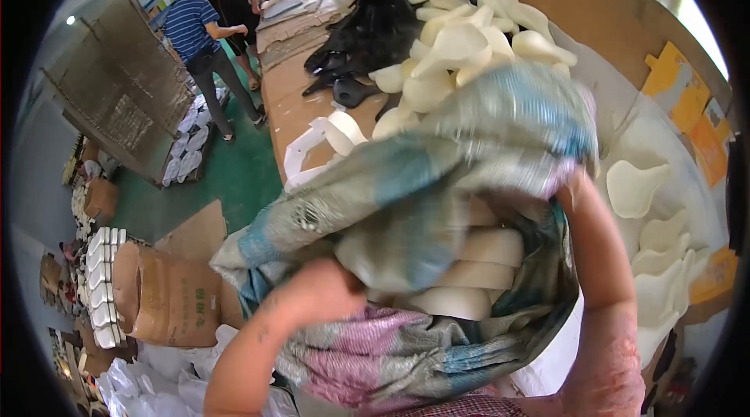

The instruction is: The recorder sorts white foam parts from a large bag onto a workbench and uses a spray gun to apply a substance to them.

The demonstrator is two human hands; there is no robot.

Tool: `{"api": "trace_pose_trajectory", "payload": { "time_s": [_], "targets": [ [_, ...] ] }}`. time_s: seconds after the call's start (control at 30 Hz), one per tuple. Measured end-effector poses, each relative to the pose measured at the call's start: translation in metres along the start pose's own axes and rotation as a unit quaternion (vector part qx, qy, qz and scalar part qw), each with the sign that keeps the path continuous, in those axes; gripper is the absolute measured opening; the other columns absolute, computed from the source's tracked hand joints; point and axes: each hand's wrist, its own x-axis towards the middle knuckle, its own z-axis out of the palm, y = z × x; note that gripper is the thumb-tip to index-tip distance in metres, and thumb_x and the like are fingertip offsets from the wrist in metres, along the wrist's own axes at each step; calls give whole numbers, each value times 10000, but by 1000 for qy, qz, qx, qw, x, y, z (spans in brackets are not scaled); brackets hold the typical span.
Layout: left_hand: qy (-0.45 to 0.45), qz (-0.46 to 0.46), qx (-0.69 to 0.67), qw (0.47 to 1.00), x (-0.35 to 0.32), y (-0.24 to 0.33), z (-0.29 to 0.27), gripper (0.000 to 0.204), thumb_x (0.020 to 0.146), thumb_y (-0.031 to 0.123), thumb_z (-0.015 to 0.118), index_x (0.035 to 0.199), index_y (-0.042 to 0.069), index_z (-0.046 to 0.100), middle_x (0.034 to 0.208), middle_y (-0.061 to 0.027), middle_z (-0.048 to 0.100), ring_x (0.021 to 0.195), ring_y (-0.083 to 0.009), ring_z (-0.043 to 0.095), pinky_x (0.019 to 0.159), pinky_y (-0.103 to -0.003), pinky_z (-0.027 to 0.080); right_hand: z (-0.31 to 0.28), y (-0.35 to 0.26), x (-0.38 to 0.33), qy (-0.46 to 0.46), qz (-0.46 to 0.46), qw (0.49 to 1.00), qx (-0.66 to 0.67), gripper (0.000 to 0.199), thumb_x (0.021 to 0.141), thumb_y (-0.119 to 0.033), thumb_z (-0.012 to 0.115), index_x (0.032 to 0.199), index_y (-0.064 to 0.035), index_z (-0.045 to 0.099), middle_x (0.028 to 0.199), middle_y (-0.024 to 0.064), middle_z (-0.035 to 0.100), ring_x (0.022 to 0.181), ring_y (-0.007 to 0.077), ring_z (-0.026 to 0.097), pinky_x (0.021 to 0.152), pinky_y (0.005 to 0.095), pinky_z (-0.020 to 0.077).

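Observation:
A large woven sack (391,175) in grey-green, blue and pink is spread across the front, its upper part smeared by motion. Inside its mouth, several cream curved plastic pieces (461,276) lie stacked one over another. My right hand (574,181) is raised and closed on the sack's upper edge at the right. At the near left of the mouth, my left hand (324,290) is blurred and curled against the sack cloth; its fingertips are hidden. Beyond the sack lies a heap of cream saddle-shaped shells (461,50), and beside it are black ones (367,30).
More cream shells (637,186) lie on the pale surface at the right. A cardboard box (176,292) stands on the left, beside a white stack (103,284) and clear plastic bags (148,382). Two people (207,22) stand on the green floor at the far left.

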Motion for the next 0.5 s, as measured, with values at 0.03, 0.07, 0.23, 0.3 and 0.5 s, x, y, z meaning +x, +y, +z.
{"api": "trace_pose_trajectory", "payload": {
  "time_s": [0.03, 0.07, 0.23, 0.3, 0.5],
  "targets": [
    [-21, 45, 69, 996, -11, 20, -1, 265, 752, 229, 587, 923, 33, 636, 899, -187, 634, 816, -372, 595, 790, -392, 488, -38, -20, 53, 6, 9, 1000, -5, 567, 682, -189, 702, 1170, 16, 499, 1105, 213, 572, 1095, 340, 519, 931, 378, 422],
    [-34, 76, 139, 987, -24, 30, -6, 251, 756, 243, 543, 808, 23, 653, 767, -196, 633, 691, -412, 584, 740, -407, 501, -44, -32, 74, 6, 3, 1000, -5, 559, 685, -188, 699, 1167, 16, 501, 1102, 213, 574, 1093, 341, 521, 929, 378, 423],
    [392, 32, -515, 762, -69, -89, -69, 101, 606, 76, 620, 705, 83, 603, 661, -29, 592, 599, -158, 567, 661, -304, 489, 1, -72, 42, 7, -51, 999, 1, 521, 699, -182, 686, 1148, 16, 513, 1082, 212, 584, 1080, 345, 529, 919, 378, 431],
    [420, -147, -661, 605, -50, -207, -60, 184, 677, 111, 617, 835, 18, 611, 752, -80, 623, 704, -164, 588, 703, -309, 483, 23, -54, -8, -9, -85, 996, 2, 505, 704, -180, 681, 1141, 16, 518, 1075, 212, 588, 1075, 346, 532, 915, 379, 434],
    [427, -188, -162, 869, -7, -146, -12, 337, 778, 56, 587, 1111, 2, 574, 965, -98, 626, 839, -177, 593, 752, -300, 476, -3, 45, -85, 7, -120, 993, -17, 460, 721, -173, 666, 1118, 16, 532, 1052, 212, 601, 1059, 351, 542, 903, 379, 442]
  ]
}}
